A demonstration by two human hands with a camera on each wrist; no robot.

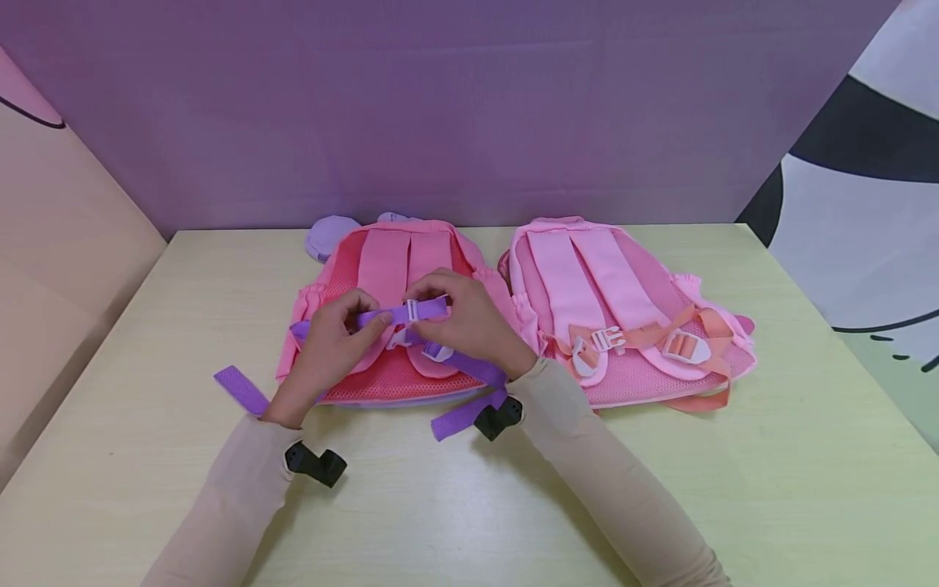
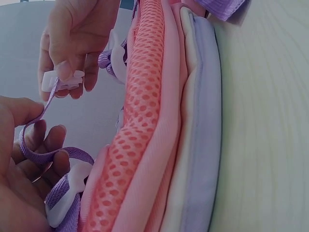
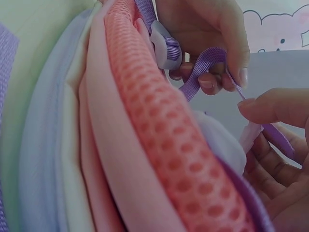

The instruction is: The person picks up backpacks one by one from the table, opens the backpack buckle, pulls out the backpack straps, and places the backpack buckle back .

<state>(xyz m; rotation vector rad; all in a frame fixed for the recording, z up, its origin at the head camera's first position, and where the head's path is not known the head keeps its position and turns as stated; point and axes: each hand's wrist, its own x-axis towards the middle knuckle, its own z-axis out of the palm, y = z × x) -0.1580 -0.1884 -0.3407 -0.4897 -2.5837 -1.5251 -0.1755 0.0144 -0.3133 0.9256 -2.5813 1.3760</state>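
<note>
The coral-pink backpack (image 1: 381, 387) lies with its straps facing up, and both hands are over it. My left hand (image 1: 333, 338) pinches a purple webbing strap (image 1: 383, 315) between thumb and fingers. At the strap's other end, my right hand (image 1: 473, 318) grips a white plastic buckle (image 2: 63, 81), its thumb on top. In the right wrist view the strap (image 3: 205, 62) bends in a loop between the hands. A white strap adjuster (image 2: 72, 193) sits beside the left fingers, and another adjuster (image 1: 438, 352) is under the right hand.
To the right lies a light-pink backpack (image 1: 565, 285) with orange straps and a fastened white clip (image 1: 607, 339). Loose purple strap ends (image 1: 242, 390) stick out near both wrists. A purple wall panel (image 1: 469, 114) stands behind the wooden table (image 1: 147, 481).
</note>
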